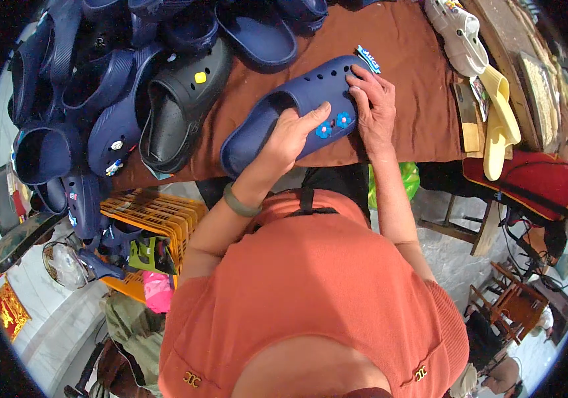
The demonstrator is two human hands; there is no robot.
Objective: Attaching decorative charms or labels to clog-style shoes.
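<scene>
A dark blue clog (277,99) lies slanted in front of me, its toe to the upper right. My left hand (287,139) grips it by the side of the foot opening, thumb on the upper and fingers mostly hidden. At the toe, my right hand (373,109) has bent fingers pressed on the side of the clog. Two blue flower charms (334,125) sit on the upper between my hands. A blue and white letter-shaped charm (368,60) shows at the toe beside my right fingertips; whether it is fixed there I cannot tell.
A black clog (178,109) with a yellow charm lies to the left, beside several piled blue clogs (45,152). Brown cloth (416,93) covers the table. White clogs (459,40) and a pale yellow slipper (499,126) are at the right. An orange crate (165,219) stands below left.
</scene>
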